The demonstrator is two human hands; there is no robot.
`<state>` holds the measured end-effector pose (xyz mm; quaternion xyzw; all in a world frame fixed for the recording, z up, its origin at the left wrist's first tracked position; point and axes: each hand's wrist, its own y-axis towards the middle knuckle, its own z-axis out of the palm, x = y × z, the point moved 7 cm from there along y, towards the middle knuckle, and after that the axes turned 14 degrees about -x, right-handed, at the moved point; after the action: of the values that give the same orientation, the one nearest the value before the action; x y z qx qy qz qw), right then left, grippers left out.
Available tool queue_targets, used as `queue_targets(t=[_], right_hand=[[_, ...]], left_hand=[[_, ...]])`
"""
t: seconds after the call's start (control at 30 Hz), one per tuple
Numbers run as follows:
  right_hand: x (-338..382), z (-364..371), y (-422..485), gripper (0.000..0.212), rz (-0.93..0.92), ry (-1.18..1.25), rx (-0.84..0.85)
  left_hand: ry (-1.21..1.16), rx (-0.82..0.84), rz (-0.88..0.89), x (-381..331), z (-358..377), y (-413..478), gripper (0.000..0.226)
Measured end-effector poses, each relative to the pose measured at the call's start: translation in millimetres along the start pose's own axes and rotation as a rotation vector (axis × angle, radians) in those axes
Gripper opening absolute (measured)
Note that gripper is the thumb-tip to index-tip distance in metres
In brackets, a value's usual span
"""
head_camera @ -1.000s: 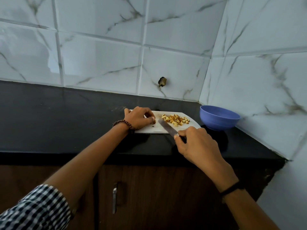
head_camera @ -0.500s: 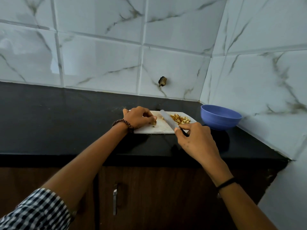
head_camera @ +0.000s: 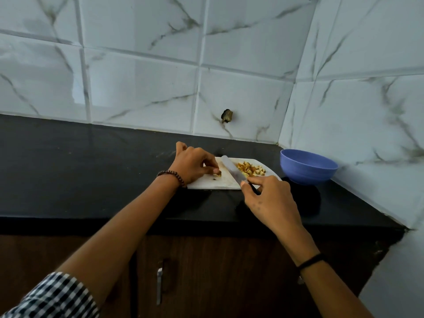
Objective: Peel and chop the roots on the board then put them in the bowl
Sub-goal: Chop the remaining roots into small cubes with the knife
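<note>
A white cutting board point(head_camera: 220, 183) lies on the black counter. On its right part sits a pile of small yellow-brown chopped root cubes point(head_camera: 251, 169). My left hand point(head_camera: 195, 165) pinches a small remaining root piece point(head_camera: 218, 173) on the board's left part. My right hand point(head_camera: 271, 198) grips the handle of a knife point(head_camera: 232, 169), whose blade lies across the board between the piece and the pile, tip pointing away from me. A blue bowl point(head_camera: 308, 166) stands to the right of the board, near the wall corner.
The black counter point(head_camera: 91, 171) stretches far to the left. Tiled walls close the back and right side, right behind the bowl. A small dark fitting point(head_camera: 226, 115) sticks out of the back wall. Wooden cabinet doors with a metal handle point(head_camera: 159, 285) are below.
The knife has swung left from beside the cube pile and its tip now points away across the board's middle. My left hand has lifted its fingers, showing the small piece it pinches.
</note>
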<state>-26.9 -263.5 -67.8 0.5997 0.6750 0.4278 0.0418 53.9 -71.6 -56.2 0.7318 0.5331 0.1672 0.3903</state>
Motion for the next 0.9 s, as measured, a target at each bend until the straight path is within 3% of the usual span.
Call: queue_targets(t=[0.43,0.9], right_hand=[[25,8,3,0.035,-0.026,-0.029,0.029],[58,27,2,0.026,-0.125,-0.342,0.181]], left_hand=[[-0.005,-0.055,-0.100,3,3,0,0.024],[-0.012,-0.033,-0.116,4,5,-1,0.018]])
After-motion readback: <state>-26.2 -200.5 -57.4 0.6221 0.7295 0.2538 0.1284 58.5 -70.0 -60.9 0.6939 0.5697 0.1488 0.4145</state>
